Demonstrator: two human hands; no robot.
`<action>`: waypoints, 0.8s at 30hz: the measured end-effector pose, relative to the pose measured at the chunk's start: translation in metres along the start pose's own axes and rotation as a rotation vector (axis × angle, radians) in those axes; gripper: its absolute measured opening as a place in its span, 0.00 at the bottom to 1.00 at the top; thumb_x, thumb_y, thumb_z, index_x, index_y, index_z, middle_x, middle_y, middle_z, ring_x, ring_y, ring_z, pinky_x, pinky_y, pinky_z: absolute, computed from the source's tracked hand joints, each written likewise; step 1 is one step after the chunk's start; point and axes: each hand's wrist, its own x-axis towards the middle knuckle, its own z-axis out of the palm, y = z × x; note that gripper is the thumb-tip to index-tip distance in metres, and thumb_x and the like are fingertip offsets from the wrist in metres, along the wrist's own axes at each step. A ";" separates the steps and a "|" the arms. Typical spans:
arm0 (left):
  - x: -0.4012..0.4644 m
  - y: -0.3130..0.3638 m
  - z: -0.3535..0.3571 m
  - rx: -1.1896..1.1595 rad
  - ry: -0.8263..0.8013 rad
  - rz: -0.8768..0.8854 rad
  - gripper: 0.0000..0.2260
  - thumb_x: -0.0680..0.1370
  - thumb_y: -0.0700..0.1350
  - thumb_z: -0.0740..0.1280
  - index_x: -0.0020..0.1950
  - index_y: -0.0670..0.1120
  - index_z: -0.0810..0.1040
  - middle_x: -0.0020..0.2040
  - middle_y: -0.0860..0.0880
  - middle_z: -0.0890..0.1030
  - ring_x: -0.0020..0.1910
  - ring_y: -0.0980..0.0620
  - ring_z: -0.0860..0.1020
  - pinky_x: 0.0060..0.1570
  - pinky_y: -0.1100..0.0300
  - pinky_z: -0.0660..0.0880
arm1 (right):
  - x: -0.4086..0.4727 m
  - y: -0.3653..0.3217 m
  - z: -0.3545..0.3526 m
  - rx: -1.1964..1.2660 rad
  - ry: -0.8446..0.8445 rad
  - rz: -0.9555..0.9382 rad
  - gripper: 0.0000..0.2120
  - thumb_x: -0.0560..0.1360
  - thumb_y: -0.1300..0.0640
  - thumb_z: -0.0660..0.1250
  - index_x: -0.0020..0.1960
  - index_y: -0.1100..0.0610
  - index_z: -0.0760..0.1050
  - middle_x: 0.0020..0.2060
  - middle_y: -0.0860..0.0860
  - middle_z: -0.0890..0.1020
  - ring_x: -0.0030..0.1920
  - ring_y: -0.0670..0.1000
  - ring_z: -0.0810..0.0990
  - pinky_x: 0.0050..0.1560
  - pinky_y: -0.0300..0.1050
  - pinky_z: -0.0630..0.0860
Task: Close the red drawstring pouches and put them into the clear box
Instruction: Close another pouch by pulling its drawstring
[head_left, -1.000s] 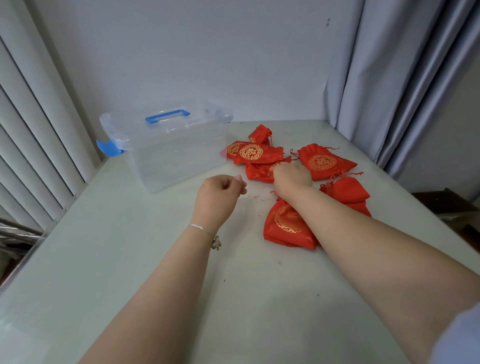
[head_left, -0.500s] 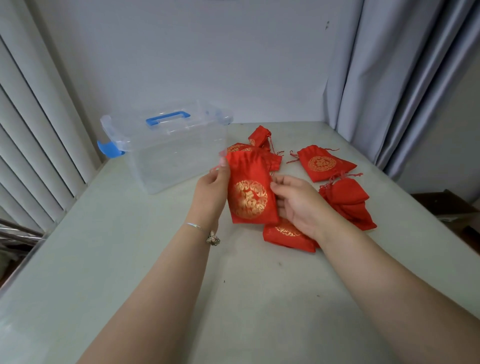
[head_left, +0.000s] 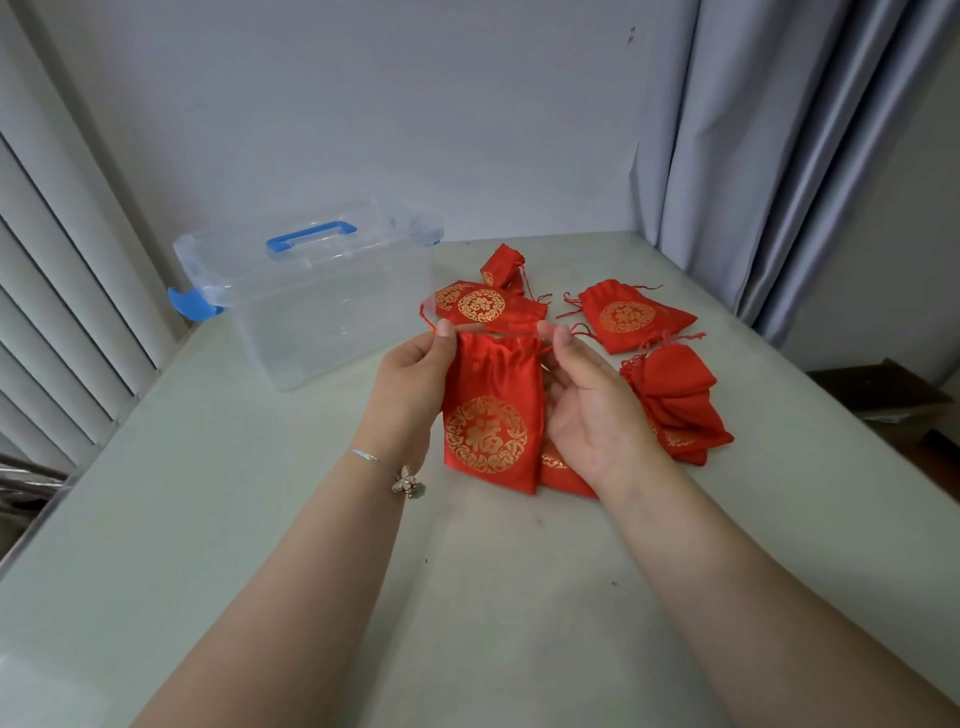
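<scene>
A red drawstring pouch (head_left: 488, 410) with a gold round emblem hangs upright between my hands above the table. My left hand (head_left: 415, 374) pinches the drawstring at its top left corner. My right hand (head_left: 587, 400) pinches the string at the top right, palm turned toward the pouch. The pouch mouth is gathered a little between them. Several more red pouches lie on the table: one (head_left: 488, 309) behind the held one, one (head_left: 631, 317) to the right, a pile (head_left: 680, 400) by my right hand, a small one (head_left: 501, 267) at the back. The clear box (head_left: 332, 317) stands to the left.
The clear box has a blue handle (head_left: 311, 240) on its lid and a blue latch (head_left: 189, 304) at its left end. Grey curtains (head_left: 753, 156) hang at the right, vertical blinds (head_left: 57, 312) at the left. The pale table (head_left: 260, 519) ends near the wall behind.
My right hand picked one pouch out of the pile and lifted it toward me. Both hands then moved to its top corners and now pinch the drawstrings.
</scene>
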 end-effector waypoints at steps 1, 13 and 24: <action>0.000 -0.001 0.001 0.032 0.020 0.005 0.15 0.81 0.51 0.59 0.47 0.43 0.80 0.43 0.44 0.79 0.42 0.49 0.75 0.47 0.54 0.74 | 0.000 0.000 -0.002 0.018 0.006 -0.029 0.08 0.78 0.54 0.62 0.47 0.54 0.79 0.41 0.49 0.84 0.42 0.47 0.81 0.46 0.42 0.78; -0.001 0.000 -0.001 -0.298 0.050 0.043 0.17 0.83 0.48 0.53 0.37 0.45 0.69 0.37 0.48 0.84 0.34 0.54 0.76 0.40 0.61 0.73 | -0.011 -0.007 0.001 0.035 -0.004 -0.254 0.15 0.82 0.53 0.54 0.43 0.61 0.72 0.31 0.55 0.81 0.42 0.57 0.84 0.46 0.49 0.81; -0.013 0.014 0.006 -0.505 -0.308 -0.058 0.16 0.83 0.50 0.50 0.39 0.46 0.66 0.31 0.51 0.75 0.26 0.55 0.75 0.38 0.60 0.79 | -0.013 -0.006 -0.002 -0.230 -0.044 -0.152 0.12 0.81 0.53 0.57 0.45 0.58 0.74 0.26 0.50 0.75 0.30 0.49 0.81 0.34 0.42 0.78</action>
